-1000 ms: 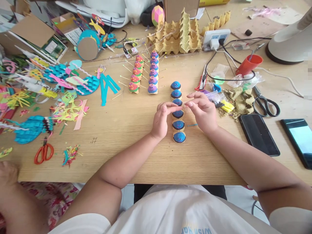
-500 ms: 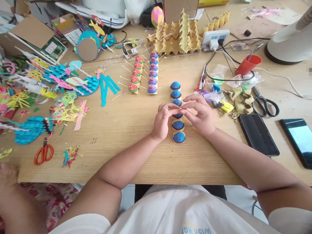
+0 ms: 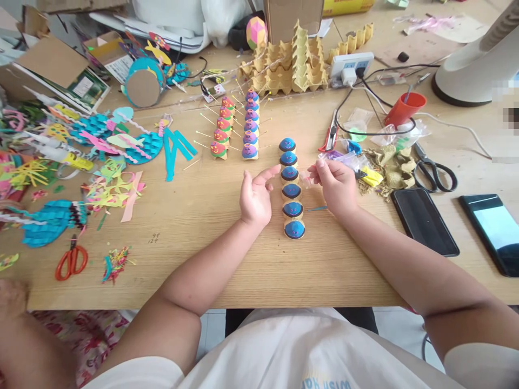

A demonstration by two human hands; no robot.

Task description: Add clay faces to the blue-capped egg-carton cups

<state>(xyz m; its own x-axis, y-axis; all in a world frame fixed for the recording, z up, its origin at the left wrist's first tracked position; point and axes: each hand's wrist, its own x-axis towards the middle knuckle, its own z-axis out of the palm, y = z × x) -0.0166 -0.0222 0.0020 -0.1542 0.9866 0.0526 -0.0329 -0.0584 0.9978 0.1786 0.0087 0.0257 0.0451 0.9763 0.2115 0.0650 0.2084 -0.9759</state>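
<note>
A strip of egg-carton cups point(image 3: 292, 208), each topped with a blue dome with a small face and a dark rim, lies lengthwise between my hands. My left hand point(image 3: 256, 199) is just left of the strip, palm turned up, fingers apart and holding nothing. On the right side, my right hand point(image 3: 337, 186) has thumb and fingertips pinched together; what they hold is too small to make out. By its fingers is a bit of clear plastic point(image 3: 307, 180) with something pinkish. A thin blue stick point(image 3: 317, 208) lies under that hand's edge.
Two finished-looking strips, red-green point(image 3: 223, 124) and purple-blue point(image 3: 251, 125), stand further back with pins sticking out. Rightward are a box cutter point(image 3: 332, 131), black scissors point(image 3: 436, 170), a red cup point(image 3: 405, 109) and phones point(image 3: 425, 221). Another person's arm point(image 3: 32, 340) rests at lower left.
My hands were together above the strip, fingertips touching. They have parted, the left going left and the right going right, so the middle cups now show.
</note>
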